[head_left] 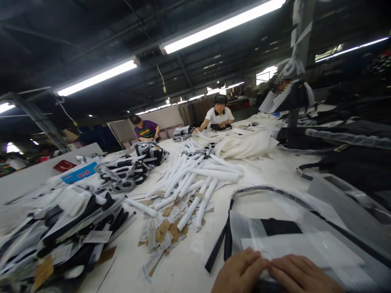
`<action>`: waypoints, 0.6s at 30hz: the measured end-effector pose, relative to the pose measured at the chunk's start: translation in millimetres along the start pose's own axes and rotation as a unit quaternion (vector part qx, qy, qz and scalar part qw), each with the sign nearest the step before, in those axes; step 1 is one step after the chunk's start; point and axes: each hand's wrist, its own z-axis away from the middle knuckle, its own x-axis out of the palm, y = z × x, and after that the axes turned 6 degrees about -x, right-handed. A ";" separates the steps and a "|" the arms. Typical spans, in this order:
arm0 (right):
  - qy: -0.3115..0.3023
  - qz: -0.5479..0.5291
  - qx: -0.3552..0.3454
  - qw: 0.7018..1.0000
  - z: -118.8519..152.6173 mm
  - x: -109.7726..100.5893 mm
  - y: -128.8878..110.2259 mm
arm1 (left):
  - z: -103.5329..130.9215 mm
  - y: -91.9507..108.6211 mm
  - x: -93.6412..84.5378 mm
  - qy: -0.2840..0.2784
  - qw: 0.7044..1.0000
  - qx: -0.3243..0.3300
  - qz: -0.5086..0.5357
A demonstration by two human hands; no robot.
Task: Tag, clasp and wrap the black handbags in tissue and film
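Observation:
My left hand [241, 270] and my right hand [301, 274] come together at the bottom right, fingertips nearly touching. Both have their fingers bent and closed on the near edge of a wrapped bag [279, 226], which shows black fabric under translucent white sheeting. What lies right under the fingertips is mostly hidden. A white sheet [301, 246] lies across the bag just beyond my hands. Its long black strap [227, 230] loops over the table, with a loose end to the left of my left hand.
White padded tubes [191, 179] lie piled mid-table over paper tags [168, 234]. Wrapped black pieces [85, 232] are heaped at left, near a blue box [80, 173]. White sheeting [247, 144] lies farther back. Two people [218, 116] work across the table. Black bags [351, 167] crowd the right.

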 end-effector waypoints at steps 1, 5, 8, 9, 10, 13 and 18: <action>-0.015 -0.015 0.021 1.000 -4.1 -3.7 -2.6 | -3.3 3.2 -13.8 -0.059 0.998 -0.019 0.032; -0.103 -0.066 0.088 0.989 -14.3 -15.1 -6.2 | -22.2 11.6 -47.7 -0.211 0.966 -0.132 0.074; -0.134 -0.095 0.104 0.981 -16.7 -18.9 -3.0 | -29.8 11.5 -40.6 -0.212 0.963 -0.141 0.087; -0.136 -0.103 0.109 0.979 -17.5 -19.5 -1.7 | -29.5 10.8 -35.0 -0.194 0.970 -0.124 0.075; -0.135 -0.109 0.112 0.978 -18.3 -19.7 -0.5 | -28.1 9.9 -29.3 -0.172 0.978 -0.100 0.060; -0.125 -0.115 0.114 0.979 -19.3 -20.0 2.1 | -20.7 6.5 -16.3 -0.117 0.992 -0.033 0.024; -0.066 -0.106 0.057 0.991 1.7 -33.0 -8.7 | -15.1 7.0 -11.9 -0.093 0.996 -0.004 -0.010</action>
